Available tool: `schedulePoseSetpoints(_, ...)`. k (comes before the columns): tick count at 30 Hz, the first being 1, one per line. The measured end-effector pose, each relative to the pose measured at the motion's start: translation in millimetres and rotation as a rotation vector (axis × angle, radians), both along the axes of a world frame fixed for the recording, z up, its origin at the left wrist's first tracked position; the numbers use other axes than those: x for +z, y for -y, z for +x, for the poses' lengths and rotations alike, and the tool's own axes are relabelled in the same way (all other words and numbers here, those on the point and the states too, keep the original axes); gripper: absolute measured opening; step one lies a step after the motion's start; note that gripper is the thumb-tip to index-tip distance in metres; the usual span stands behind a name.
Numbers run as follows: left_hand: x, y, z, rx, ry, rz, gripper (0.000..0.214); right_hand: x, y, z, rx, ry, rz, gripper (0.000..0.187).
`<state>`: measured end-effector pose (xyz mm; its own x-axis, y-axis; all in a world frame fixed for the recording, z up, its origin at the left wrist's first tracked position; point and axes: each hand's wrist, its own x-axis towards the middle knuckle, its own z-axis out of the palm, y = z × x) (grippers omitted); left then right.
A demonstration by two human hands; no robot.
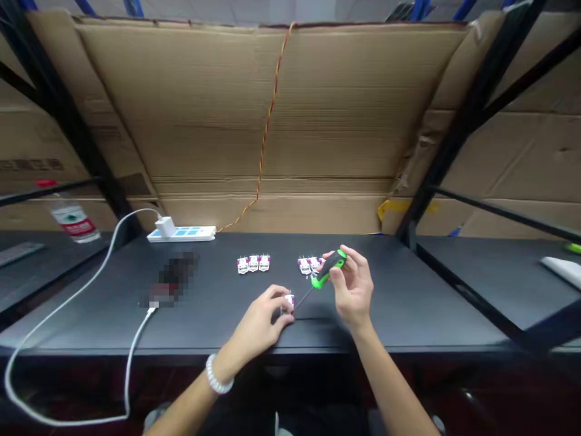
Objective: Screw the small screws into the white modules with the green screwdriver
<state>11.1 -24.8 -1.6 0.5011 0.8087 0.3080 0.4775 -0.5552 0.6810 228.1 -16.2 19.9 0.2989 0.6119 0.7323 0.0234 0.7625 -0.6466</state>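
My left hand (263,318) rests on the dark table (408,303), its fingers closed on a small white and pink part (289,301). My right hand (353,284) grips a screwdriver with a green and black handle (330,267). The thin shaft slants down to the left and its tip meets the part in my left hand. Beyond my hands, a row of three like parts (253,264) lies on the table. Another small group (310,264) lies just behind the screwdriver, partly hidden by it.
A white power strip (181,234) lies at the back left, with a white cable (91,278) looping off the front edge. A blurred dark object (172,278) sits left of centre. A plastic bottle (72,221) stands far left. Cardboard sheets (272,121) and black rack posts line the back.
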Motion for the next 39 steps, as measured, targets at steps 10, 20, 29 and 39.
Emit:
schedulePoseSetpoints(10, 0.4, 0, 0, -0.003, 0.034, -0.046, 0.008, -0.4, 1, -1, 0.032, -0.020, 0.015, 0.036)
schedulePoseSetpoints(20, -0.3, 0, 0, -0.002, 0.033, -0.054, 0.007, 2.1, 4, -2, 0.022, 0.040, 0.063, 0.036)
schedulePoseSetpoints(29, 1.5, 2, 1, -0.015, 0.037, -0.049, 0.007, 5.7, 13, -2, -0.065, 0.239, 0.205, 0.045)
schedulePoseSetpoints(39, -0.8, -1, 0, -0.044, 0.071, -0.023, 0.010, 22.8, 11, -13, 0.282, 0.273, 0.030, 0.038)
